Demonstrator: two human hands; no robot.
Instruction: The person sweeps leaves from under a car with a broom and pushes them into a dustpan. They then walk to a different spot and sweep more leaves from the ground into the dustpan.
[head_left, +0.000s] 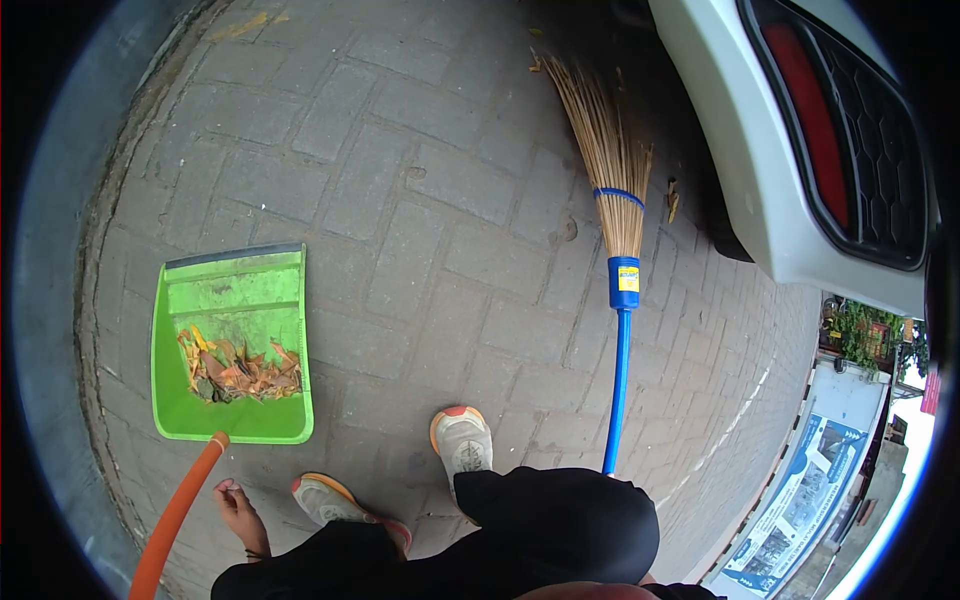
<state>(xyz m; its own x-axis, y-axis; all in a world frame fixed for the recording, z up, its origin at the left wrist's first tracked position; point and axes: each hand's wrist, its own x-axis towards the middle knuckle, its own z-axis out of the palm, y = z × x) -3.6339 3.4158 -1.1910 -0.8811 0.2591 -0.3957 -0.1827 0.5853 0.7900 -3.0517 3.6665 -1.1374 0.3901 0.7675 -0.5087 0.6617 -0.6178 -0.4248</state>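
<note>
A green dustpan (230,290) rests on the paving at the left, with dry leaves (240,370) gathered inside it. Its orange handle (180,510) slants toward the bottom left. Just right of that handle is my left hand (240,515), fingers curled in, apart from the handle and with nothing visible in them. On the right, a stick broom (620,220) with a blue handle (617,390) has its bristles on the ground. The upper end of the broom handle disappears behind my knee. My right hand does not show.
The rear corner of a white vehicle (720,130) overhangs the upper right, beside the bristles. A grey wall or kerb (60,300) borders the left side. My shoes (465,440) stand on the paving bricks (400,270). A printed banner (805,500) hangs farther off, lower right.
</note>
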